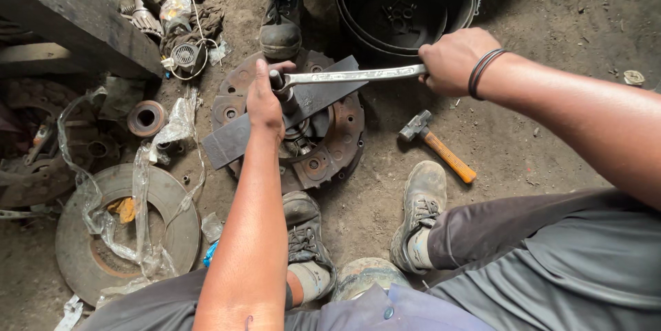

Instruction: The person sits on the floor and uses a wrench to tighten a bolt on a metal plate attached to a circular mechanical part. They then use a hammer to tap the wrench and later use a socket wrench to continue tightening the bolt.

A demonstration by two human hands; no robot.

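Head cam, looking straight down at a dirt floor. A rusty round clutch plate [323, 155] lies flat on the ground, all pitted metal with round holes and bolt heads around the rim. A flat dark steel bar [234, 140] lies slantwise across the top of it, smooth and rectangular, with its lower end sticking out past the plate's left edge.

The left hand [264, 100] is pressed down at the middle of the plate, fingers curled around the head end of a long shiny wrench [351, 75] where it sits on a dark upright socket piece. The right hand [451, 59] is clenched in a fist around the other end of the wrench handle, with black bands on the wrist. The wrench runs nearly level between the two hands, just above the bar.

The person's own scuffed, dusty boots [420, 207] are planted on either side, just below the plate. Another person's boot [280, 28] stands on the plate's far edge.

A small hammer [437, 145] with an orange wooden handle and a grey blocky head lies in the dirt just right of the plate. A black plastic bucket [406, 1] sits beyond it with a few small bits inside. To the left there's a big worn metal disc [172, 214] draped with crumpled clear plastic, plus a heap of greasy scrap parts.
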